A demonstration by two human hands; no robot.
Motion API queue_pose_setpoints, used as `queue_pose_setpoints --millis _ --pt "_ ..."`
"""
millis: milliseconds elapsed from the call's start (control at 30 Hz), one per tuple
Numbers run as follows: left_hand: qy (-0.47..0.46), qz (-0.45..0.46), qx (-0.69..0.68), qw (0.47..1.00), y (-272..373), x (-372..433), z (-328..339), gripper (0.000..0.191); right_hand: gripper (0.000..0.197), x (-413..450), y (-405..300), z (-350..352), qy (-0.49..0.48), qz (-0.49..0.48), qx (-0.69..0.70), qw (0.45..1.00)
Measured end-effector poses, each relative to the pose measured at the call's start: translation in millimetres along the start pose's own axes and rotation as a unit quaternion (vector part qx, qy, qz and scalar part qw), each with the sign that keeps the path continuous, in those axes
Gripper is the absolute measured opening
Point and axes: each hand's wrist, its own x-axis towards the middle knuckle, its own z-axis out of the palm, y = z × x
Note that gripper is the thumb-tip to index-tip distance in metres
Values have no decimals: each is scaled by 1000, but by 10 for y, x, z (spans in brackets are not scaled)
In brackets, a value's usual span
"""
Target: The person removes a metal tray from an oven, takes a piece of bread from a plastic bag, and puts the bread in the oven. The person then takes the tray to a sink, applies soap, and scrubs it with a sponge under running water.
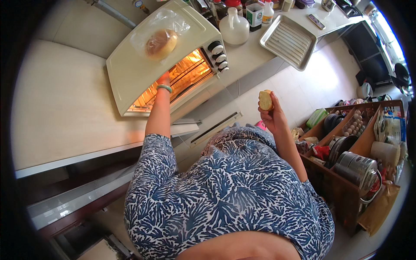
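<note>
My left hand (164, 78), with a green bangle (164, 88) at the wrist, reaches into a cream countertop oven (125, 70). Its fingers are hidden behind the oven's top edge, so what they touch cannot be seen. Inside, a wire rack (188, 73) and foil-like lining glow orange. The oven's glass door hangs down, its long handle (216, 129) below the counter edge. In front of my body on the right, my right hand (273, 115) holds up a piece of bread (266, 100), its pale cut face showing. A round bun in a clear plastic bag (161, 44) lies on the oven top.
A ridged metal baking tray (288, 42) juts over the counter edge, near a white jug (234, 27), several bottles and a phone (316, 21). Control knobs (219, 58) line the oven's right side. At right stands a wooden divided shelf (338, 175) with pots and eggs.
</note>
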Motion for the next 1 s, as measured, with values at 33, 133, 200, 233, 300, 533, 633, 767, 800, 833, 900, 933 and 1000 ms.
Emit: queue_pose_setpoints --millis 33,133,200,233,300,533,633,767,800,833,900,933,1000 --pt "15 27 -7 999 -21 34 18 28 32 -15 11 1 8 5 3 1000" --pt "-49 -56 89 993 369 44 41 37 32 -47 -5 -68 37 3 2 999" --pt "-28 -40 167 985 881 -70 -167 38 31 -87 -12 -98 43 -4 -13 999" --pt "30 29 191 981 1116 -197 -258 34 32 -95 -6 -144 48 -13 -18 999" --pt "43 -48 177 982 1015 -525 -366 26 36 -77 36 -218 46 -29 -32 998" --pt "-81 57 -121 988 2833 -930 -949 21 34 -127 -31 -90 -12 -64 -49 997" --pt "-15 82 -130 988 2954 25 -1062 23 37 18 -223 46 -68 -73 -117 988" --pt "-13 117 -15 993 2346 1365 -1055 40 41 171 -472 638 -145 -58 -213 965" --pt "-81 59 34 994 2235 1557 -1050 43 42 230 -509 792 -181 -55 -230 955" --pt "-150 0 77 986 2129 1722 -1019 45 42 310 -527 937 -210 -73 -240 945" --pt "-270 -61 145 950 2218 1890 -966 48 43 411 -617 1219 -256 -124 -261 922" --pt "-318 -67 180 929 2318 1884 -979 48 45 459 -650 1331 -250 -143 -262 921" --pt "-352 -35 170 920 2391 1853 -1048 42 45 537 -685 1640 -266 -177 -277 906"
